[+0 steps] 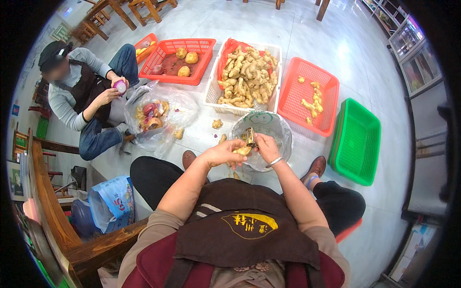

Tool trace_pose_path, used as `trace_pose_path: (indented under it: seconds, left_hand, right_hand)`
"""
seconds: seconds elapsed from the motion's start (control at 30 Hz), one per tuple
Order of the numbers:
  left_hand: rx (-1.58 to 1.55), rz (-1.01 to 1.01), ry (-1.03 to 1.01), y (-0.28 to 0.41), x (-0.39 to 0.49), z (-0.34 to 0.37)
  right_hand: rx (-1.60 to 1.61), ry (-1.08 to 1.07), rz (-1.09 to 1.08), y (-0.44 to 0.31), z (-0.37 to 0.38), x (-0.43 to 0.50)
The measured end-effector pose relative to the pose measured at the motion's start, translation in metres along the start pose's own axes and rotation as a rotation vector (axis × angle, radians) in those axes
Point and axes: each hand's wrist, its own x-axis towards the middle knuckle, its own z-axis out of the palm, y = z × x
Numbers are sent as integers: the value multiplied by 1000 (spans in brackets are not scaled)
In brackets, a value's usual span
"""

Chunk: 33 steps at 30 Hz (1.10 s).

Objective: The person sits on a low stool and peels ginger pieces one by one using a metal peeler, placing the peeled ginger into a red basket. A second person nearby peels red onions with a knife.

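My left hand (226, 152) holds a partly peeled piece of ginger (243, 150) over the near left side of a bin lined with a clear plastic bag (284, 138). In my right hand (267, 147) is a metal peeler (250, 136), its head close against the ginger. Beyond the bin stands a white plastic basket (213, 94) heaped with unpeeled ginger root (248, 72), partly on a red mesh bag. To its right, a red plastic basket (293, 97) holds several pale, peeled ginger pieces (317, 97).
Nested green baskets (360, 140) stand at the right. A seated co-worker (83, 82) holds a red onion (120, 87) at the left, near a plastic bag of peelings (173, 111) and a red basket (201, 68) with potatoes or similar vegetables. Loose ginger (217, 124) lies on the floor.
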Motion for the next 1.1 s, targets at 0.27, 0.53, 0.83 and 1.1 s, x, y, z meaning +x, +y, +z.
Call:
trace_pose_path:
  seconds: [0.27,0.53,0.83,1.1]
  left_hand:
    - [75,-73,-97,-6,-2,-5]
    - [397,-223,-10,-6,1,-13]
    - [942,91,239,-20,9,-7]
    - [1056,16,419,-18,4,-1]
  right_hand:
    - [-515,141,-361,-24,-9,-9]
    - [-1157,174,-592,-19,-25,-9]
    - [-1084,85,-622,-25,0,-11]
    - [-1107,101,-482,-29,-11,-12]
